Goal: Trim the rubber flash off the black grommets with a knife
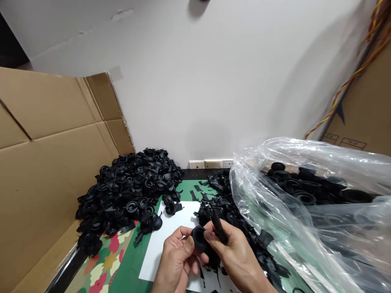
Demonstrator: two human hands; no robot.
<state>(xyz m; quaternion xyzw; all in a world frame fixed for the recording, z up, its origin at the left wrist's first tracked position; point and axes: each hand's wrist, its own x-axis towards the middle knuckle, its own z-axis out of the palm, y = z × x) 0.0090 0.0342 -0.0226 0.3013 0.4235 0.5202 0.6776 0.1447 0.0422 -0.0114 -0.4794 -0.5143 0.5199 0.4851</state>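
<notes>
Pinching a round black piece (pixel 198 239) two-handed

Held by its rim in the fingers of left hand (pixel 177 258) and right hand (pixel 235 250), above a white sheet (pixel 159 240) on the green-covered counter (pixel 126 266). Gripping a slim black tool (pixel 218 226) too, right-handed. Facing a black heap (pixel 128 187) at left, scraps (pixel 226 205) and a clear bag (pixel 242 171) at right.

A pale wall (pixel 229 81) is marked by a chipped patch (pixel 122 14) and soft shadows (pixel 287 89); sockets (pixel 213 164) are set into it low down, just above the green-covered bench (pixel 131 256).
</notes>
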